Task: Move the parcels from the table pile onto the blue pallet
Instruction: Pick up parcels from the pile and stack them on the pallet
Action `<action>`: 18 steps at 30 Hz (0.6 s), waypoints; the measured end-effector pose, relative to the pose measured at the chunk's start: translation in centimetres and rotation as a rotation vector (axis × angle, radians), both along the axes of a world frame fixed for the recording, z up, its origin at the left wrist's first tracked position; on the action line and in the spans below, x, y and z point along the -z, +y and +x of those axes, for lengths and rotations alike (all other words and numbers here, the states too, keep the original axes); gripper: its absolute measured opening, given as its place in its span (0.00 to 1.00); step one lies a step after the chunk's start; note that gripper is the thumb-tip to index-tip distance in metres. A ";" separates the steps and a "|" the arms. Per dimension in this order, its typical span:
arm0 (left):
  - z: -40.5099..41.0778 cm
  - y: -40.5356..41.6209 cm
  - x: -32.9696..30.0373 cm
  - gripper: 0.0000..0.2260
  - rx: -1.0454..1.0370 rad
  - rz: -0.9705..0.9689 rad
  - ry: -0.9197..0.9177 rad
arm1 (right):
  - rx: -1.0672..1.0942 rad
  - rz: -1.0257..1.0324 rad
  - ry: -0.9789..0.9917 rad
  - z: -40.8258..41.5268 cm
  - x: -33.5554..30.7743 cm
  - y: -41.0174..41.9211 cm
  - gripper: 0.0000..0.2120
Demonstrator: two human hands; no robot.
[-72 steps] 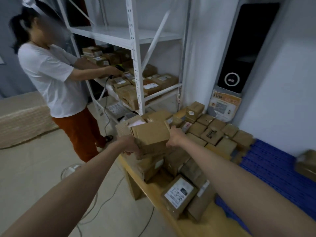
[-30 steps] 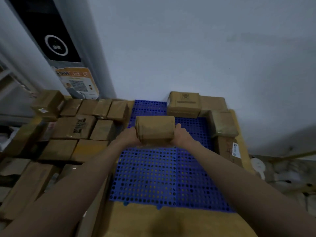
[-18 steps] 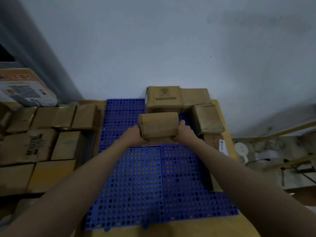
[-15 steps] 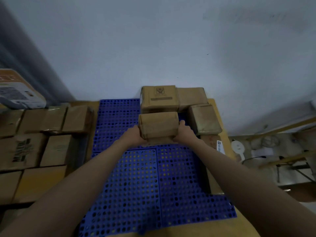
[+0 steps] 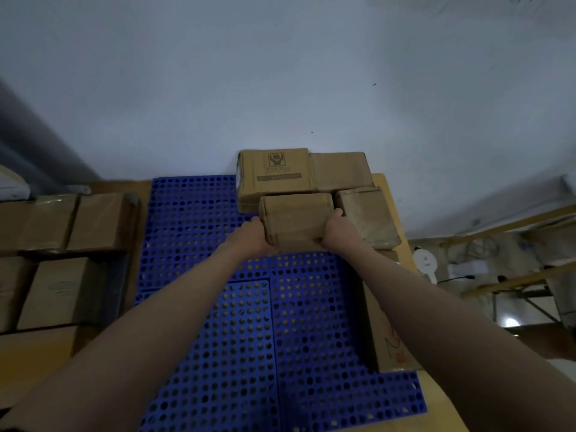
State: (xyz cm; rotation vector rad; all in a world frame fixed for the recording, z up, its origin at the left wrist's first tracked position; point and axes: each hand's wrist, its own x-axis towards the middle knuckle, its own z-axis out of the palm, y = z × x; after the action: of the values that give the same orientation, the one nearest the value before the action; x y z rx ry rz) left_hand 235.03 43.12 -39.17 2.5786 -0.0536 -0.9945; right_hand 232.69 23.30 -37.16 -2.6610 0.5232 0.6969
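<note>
- Over the blue pallet [image 5: 218,307]: left hand [image 5: 252,233] and right hand [image 5: 338,229] clasp one parcel [image 5: 296,218] by its ends, just before the printed box [image 5: 274,173].
- Placed: a few boxes along far and right edges.
- Left: bench pile [image 5: 62,260], many parcels.

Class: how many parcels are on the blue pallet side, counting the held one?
5. Printed box and plain box at the wall; taped one in front; a labelled box nearer; the held parcel. Others may be hidden.
</note>
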 end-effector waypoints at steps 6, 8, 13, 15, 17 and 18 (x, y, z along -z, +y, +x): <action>0.5 -1.2 0.7 0.34 0.046 0.069 0.008 | 0.051 -0.012 0.021 0.5 0.3 -0.4 0.24; 0.6 -1.5 0.7 0.33 0.072 0.082 0.043 | 0.047 -0.014 0.030 0.4 0.2 -0.6 0.22; 0.5 -1.6 -0.2 0.42 0.141 0.148 0.110 | 0.026 -0.023 0.028 0.3 -0.4 -0.6 0.24; 0.3 -1.5 -1.0 0.44 0.173 0.183 0.104 | 0.018 -0.012 0.007 0.3 -1.1 -0.6 0.21; -0.1 -1.1 -1.8 0.44 0.204 0.225 0.066 | -0.016 -0.034 -0.021 0.0 -2.0 -0.5 0.19; -0.3 -0.9 -2.2 0.43 0.218 0.245 0.042 | -0.044 -0.057 -0.032 -0.2 -2.5 -0.4 0.19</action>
State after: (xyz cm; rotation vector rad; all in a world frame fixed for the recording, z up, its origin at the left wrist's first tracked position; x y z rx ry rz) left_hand 234.71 42.25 -36.93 2.8188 -0.2189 -1.2003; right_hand 232.49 22.86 -34.66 -2.7395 0.4849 0.6605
